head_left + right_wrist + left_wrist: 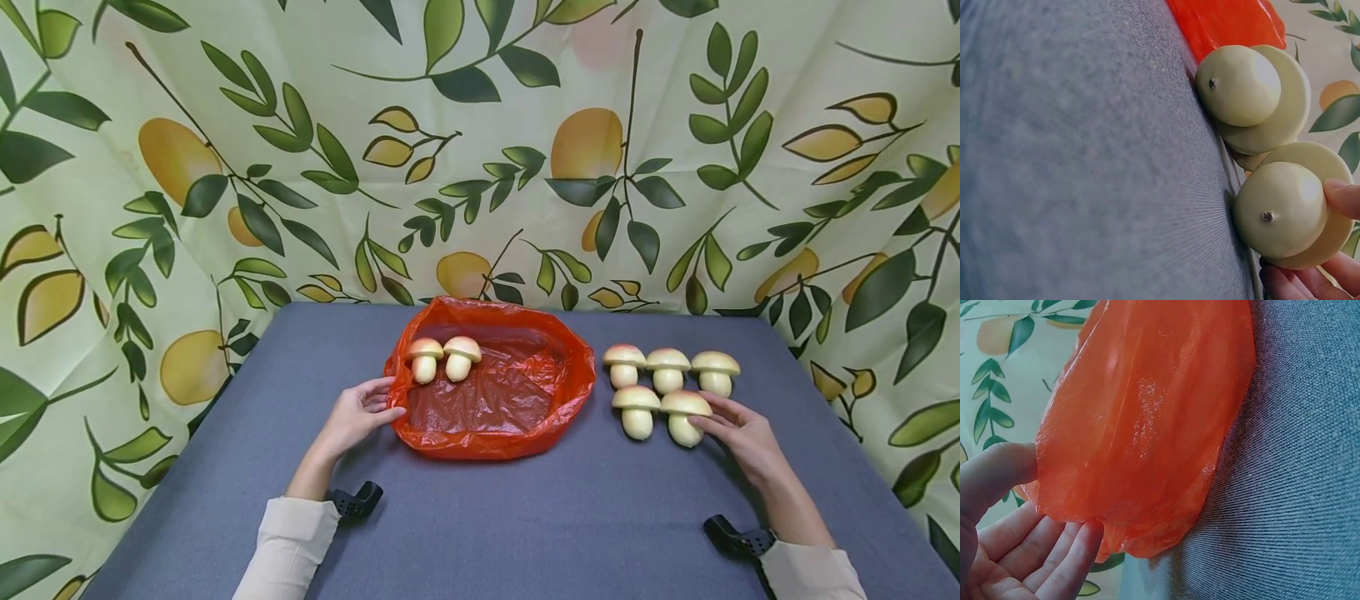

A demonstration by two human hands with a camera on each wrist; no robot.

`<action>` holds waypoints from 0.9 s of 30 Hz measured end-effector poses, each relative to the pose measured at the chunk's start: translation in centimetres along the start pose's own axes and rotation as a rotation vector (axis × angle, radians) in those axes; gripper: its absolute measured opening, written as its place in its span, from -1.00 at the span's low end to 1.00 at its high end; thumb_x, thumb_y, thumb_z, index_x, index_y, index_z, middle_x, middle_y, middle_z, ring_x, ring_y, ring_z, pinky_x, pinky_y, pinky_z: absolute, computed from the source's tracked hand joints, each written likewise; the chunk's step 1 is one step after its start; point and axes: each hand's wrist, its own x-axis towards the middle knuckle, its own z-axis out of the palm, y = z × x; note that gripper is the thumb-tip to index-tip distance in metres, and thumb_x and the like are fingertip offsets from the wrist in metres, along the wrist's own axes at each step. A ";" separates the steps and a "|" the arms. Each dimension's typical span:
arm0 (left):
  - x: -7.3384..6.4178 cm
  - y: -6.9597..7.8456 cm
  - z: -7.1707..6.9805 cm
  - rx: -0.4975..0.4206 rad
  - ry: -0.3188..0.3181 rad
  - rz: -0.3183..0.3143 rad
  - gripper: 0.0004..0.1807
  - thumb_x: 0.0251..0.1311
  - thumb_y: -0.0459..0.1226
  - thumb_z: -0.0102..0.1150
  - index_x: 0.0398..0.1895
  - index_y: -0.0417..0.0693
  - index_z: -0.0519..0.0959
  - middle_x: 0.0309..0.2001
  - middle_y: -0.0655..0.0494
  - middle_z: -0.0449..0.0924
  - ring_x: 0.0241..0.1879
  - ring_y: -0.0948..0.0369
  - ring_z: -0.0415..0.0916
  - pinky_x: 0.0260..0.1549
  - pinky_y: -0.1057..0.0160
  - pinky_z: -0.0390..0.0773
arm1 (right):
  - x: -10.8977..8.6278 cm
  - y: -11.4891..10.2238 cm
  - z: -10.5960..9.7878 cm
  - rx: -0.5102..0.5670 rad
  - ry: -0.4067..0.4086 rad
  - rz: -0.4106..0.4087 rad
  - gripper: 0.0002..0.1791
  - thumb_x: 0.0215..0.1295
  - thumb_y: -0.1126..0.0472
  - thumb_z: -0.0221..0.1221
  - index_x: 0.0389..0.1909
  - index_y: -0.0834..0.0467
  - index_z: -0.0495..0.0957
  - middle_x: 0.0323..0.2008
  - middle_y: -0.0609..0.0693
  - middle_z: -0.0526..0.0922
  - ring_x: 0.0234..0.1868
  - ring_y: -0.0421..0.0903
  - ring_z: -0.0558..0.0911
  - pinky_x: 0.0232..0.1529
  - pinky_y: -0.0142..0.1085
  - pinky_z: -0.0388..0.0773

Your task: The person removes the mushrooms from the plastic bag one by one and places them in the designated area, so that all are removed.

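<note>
An orange-red plastic bag (491, 442) lies with its mouth wide open on the table, and two toy mushrooms (459, 360) with pale stems and reddish-yellow caps sit inside at its left. At the bag's left rim, my left hand (358, 414) holds the plastic between thumb and fingers; the left wrist view shows the thumb (1000, 469) at the bag's edge. To the right of the bag, several more mushrooms (637, 412) lie in two rows. My right hand (742, 437) grips the front-right mushroom (684, 425) by its cap, thumb on the near side, beside its neighbour (1238, 87).
Blue-grey cloth covers the table (525, 525). Behind and at the sides hangs a curtain (480, 208) printed with leaves and fruit. Black wrist mounts (360, 500) are strapped to both wrists, over light sleeves.
</note>
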 end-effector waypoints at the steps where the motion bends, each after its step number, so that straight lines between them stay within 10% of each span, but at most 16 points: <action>1: 0.0 0.0 0.0 0.002 0.000 -0.002 -0.38 0.12 -0.37 0.31 0.25 -0.43 0.38 0.06 -0.41 0.54 0.03 -0.13 0.59 0.05 0.10 0.63 | 0.0 0.0 0.0 -0.024 0.003 0.003 -0.60 0.26 0.23 0.25 -0.02 -0.33 0.47 -0.28 -0.70 0.50 -0.23 -0.70 0.50 -0.26 -0.75 0.45; 27: 0.0 0.1 0.0 0.014 0.001 -0.008 -0.38 0.12 -0.36 0.32 0.25 -0.41 0.39 0.07 -0.39 0.55 0.03 -0.08 0.60 0.05 0.18 0.64 | -0.1 -0.8 1.2 -0.197 0.040 0.001 -0.29 0.29 0.03 0.23 0.30 0.37 0.27 -0.31 -0.73 0.40 -0.23 -0.75 0.42 -0.26 -0.73 0.46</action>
